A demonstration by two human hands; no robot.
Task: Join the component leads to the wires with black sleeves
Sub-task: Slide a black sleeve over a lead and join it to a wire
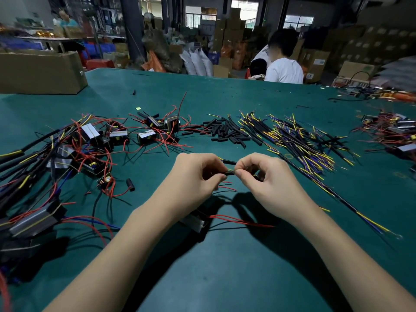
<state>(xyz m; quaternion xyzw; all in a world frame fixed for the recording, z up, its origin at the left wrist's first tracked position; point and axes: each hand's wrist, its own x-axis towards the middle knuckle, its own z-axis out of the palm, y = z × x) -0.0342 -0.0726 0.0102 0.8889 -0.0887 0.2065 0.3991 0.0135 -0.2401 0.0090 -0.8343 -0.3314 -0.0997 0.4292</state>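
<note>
Above the green table [225, 266], my left hand [191, 176] and my right hand [265, 176] meet fingertip to fingertip. Between them they pinch a short black sleeve [229, 172] on a thin wire with a yellow strand showing. Thin red leads [227, 188] hang just below the left fingers. They run down to a component [195, 222] lying on the table under my left wrist, partly hidden. A long black-sleeved wire [333, 192] trails from behind my right hand toward the lower right.
Finished and loose components with red leads [90, 145] crowd the left side. A pile of short black sleeves [225, 131] and a heap of yellow and blue wires [297, 140] lie beyond my hands. A cardboard box [40, 73] stands far left. People sit beyond the far edge.
</note>
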